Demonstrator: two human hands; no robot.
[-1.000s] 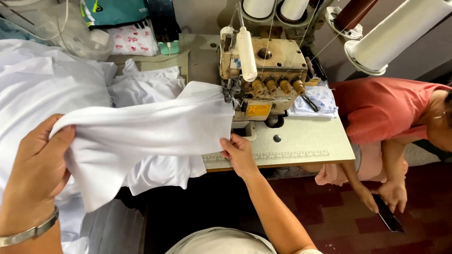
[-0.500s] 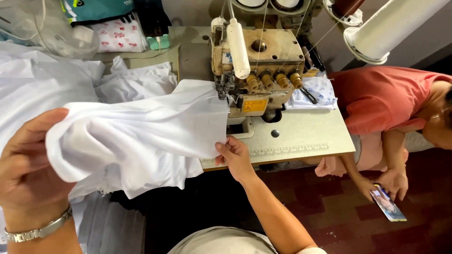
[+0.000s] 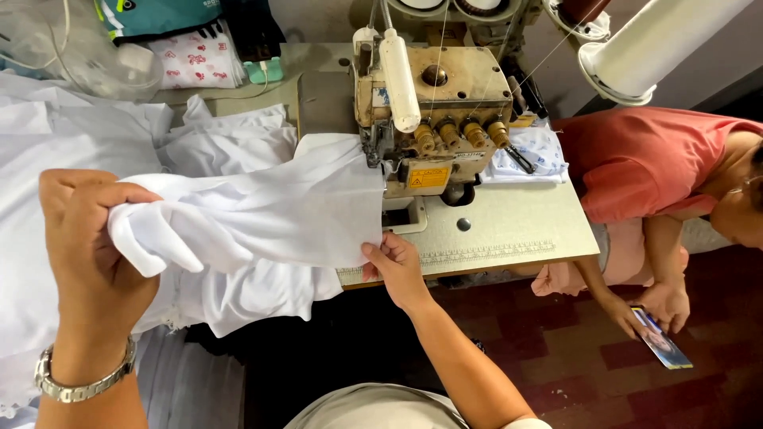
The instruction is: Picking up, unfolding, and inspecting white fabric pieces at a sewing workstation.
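Two hands hold one piece of white cloth (image 3: 262,214) stretched out before a sewing machine. At the left, the left hand (image 3: 91,246), with a metal wristwatch (image 3: 79,381) on its wrist, is raised and clenched on the bunched left end of the cloth, fingers curled over the folds. From there the cloth runs rightward and slightly far, its right edge lying against the front of the sewing machine (image 3: 433,111), a worn cream-coloured one with a row of brass knobs and threads leading up from it. Behind and beneath the cloth, a heap of more white fabric (image 3: 222,143) covers the left part of the table. The right hand (image 3: 395,266) is at the near right corner of the cloth, pinching its edge between thumb and fingers just by the near edge of the machine table (image 3: 509,230). The hands are well apart, each closed on its own end of the cloth. Right of the table, another person in a red shirt (image 3: 644,159) bends down, holding a small card (image 3: 664,345) low over the dark red floor.
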